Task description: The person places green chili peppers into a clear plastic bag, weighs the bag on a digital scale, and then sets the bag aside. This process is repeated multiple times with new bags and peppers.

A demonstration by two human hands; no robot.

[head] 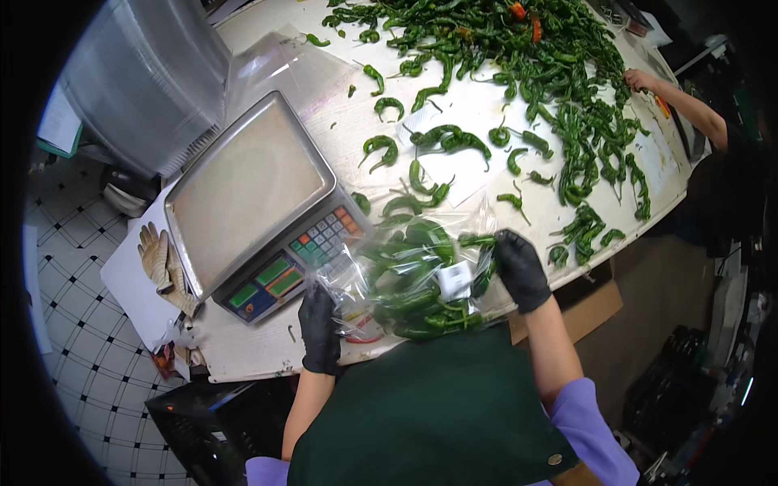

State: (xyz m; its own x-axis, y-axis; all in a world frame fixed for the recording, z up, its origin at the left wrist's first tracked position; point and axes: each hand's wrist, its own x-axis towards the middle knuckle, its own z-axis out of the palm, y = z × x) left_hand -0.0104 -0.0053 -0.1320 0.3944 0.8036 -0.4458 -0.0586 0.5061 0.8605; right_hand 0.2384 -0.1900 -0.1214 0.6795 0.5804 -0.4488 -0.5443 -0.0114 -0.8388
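Note:
A clear plastic bag of green peppers [407, 279] with a white label lies at the table's near edge, between my gloved hands. My left hand [320, 328], in a black glove, is closed on the bag's gathered left side. At the bag's upper right, my right hand [521, 270], also black-gloved, pinches its edge near a pepper stem. Left of the bag stands a digital scale with a bare metal pan [252, 188] and a keypad [325, 234]. Loose green peppers [450, 140] are scattered beyond the bag.
A large heap of green peppers [504, 42], a few red or orange, covers the far table. Another person's hand [639, 80] touches the heap's right side. Stacked clear plastic trays [146, 79] stand at upper left, knitted work gloves [159, 261] below. A cardboard box [583, 313] is under the right edge.

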